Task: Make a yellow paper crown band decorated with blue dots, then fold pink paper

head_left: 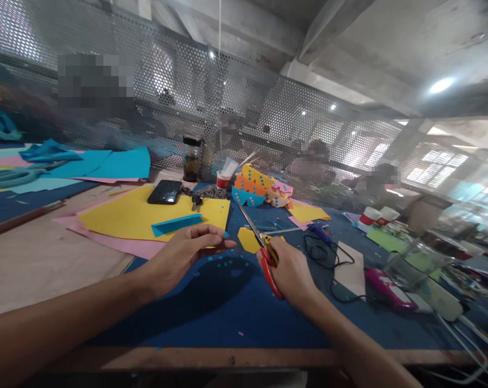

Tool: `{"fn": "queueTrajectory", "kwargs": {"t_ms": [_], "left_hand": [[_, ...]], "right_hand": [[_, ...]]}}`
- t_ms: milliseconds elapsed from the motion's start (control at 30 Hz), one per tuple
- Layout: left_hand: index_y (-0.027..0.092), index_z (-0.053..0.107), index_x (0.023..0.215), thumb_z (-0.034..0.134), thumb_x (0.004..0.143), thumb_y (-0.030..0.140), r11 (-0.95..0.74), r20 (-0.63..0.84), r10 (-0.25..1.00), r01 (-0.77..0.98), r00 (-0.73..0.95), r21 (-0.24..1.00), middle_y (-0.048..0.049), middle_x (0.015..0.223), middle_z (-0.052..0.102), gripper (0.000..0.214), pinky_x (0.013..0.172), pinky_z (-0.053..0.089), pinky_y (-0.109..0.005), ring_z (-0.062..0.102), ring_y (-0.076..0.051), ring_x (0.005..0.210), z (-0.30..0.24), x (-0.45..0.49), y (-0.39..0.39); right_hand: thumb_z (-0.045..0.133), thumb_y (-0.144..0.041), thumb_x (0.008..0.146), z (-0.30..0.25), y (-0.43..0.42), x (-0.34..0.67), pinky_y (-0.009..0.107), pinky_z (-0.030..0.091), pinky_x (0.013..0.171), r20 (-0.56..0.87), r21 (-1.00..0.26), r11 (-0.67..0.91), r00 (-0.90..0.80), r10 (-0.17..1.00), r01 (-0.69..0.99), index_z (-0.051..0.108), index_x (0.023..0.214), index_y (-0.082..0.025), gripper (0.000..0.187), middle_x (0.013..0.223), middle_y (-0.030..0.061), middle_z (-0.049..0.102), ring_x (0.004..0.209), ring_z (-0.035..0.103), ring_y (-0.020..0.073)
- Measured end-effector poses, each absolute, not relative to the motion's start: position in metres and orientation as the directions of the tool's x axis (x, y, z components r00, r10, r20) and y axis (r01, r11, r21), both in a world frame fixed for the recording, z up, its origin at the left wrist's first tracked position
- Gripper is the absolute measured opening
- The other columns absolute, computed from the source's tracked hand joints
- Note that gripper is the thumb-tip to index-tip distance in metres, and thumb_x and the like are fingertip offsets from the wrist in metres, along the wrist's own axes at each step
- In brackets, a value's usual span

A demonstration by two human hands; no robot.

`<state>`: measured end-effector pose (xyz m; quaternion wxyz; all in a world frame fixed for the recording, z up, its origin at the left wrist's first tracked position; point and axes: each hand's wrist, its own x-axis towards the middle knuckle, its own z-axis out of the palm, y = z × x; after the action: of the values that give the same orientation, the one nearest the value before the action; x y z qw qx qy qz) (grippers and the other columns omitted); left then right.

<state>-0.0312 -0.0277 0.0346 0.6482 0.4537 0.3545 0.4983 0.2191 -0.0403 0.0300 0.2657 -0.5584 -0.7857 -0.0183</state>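
The left hand [183, 245] is partly curled, its fingers [211, 229] bent with a small blue piece [225, 235] at the tips; whether the piece is pinched or only adheres cannot be told. The fingers of the right hand [290, 264] are closed around the red handle of the scissors [271, 281], whose blades point forward, away from the body; the grip hides part of the handle. Blue scraps [228, 262] lie on the surface [211, 328] just below the left fingertips, too small to count reliably. A yellow piece [248, 240] lies between the hands, partly covered by the scissors. A folded blue strip [175, 224] lies just beyond the left hand. A glue gun [320, 234] lies near the right fingers, outward of them. Both forearms are cut off by the frame edge.
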Motion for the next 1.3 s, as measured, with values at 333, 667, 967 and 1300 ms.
{"fn": "queueTrajectory", "kwargs": {"t_ms": [333,667,967,1300], "left_hand": [[0.019,0.075,0.081,0.090,0.076,0.033,0.110,-0.013,0.959,-0.327,0.284,0.939,-0.0092,0.093,0.084,0.022,0.084,0.054,-0.023,0.076,-0.018,0.094,0.029,-0.032,-0.024],[0.018,0.074,0.082,0.089,0.078,0.034,0.131,-0.029,0.953,-0.327,0.300,0.936,-0.0106,0.095,0.084,0.022,0.086,0.055,-0.028,0.076,-0.019,0.090,0.033,-0.030,-0.026],[0.019,0.076,0.079,0.092,0.075,0.037,0.082,0.012,0.947,-0.280,0.320,0.957,-0.0061,0.088,0.083,0.024,0.084,0.053,-0.026,0.076,-0.020,0.094,0.033,-0.030,-0.027],[0.020,0.080,0.080,0.091,0.075,0.039,-0.012,0.098,0.919,-0.220,0.382,0.975,-0.0041,0.085,0.080,0.022,0.081,0.051,-0.028,0.069,-0.017,0.082,0.025,-0.027,-0.029]], "right_hand": [[0.059,-0.033,0.094,0.029,-0.035,0.222,0.027,0.027,0.060,0.487,-0.318,0.395,-0.209,0.848,0.862,0.047,0.075,-0.024,0.025,0.069,-0.0019,0.057,0.060,0.048,0.0149],[0.060,-0.046,0.096,0.043,-0.012,0.242,0.029,0.026,0.063,0.460,-0.292,0.206,-0.052,0.886,0.934,0.053,0.078,-0.023,0.030,0.081,0.0035,0.066,0.070,0.057,0.0188],[0.063,-0.050,0.093,0.061,-0.009,0.253,0.026,0.036,0.062,0.305,-0.484,0.210,-0.062,0.950,0.849,0.063,0.082,-0.019,0.032,0.077,0.0020,0.066,0.072,0.059,0.0181],[0.075,-0.037,0.082,0.073,-0.052,0.174,0.026,0.047,0.066,0.280,-0.812,0.367,-0.249,0.927,0.453,0.068,0.084,-0.020,0.019,0.077,0.0000,0.069,0.073,0.063,0.0175]]}}
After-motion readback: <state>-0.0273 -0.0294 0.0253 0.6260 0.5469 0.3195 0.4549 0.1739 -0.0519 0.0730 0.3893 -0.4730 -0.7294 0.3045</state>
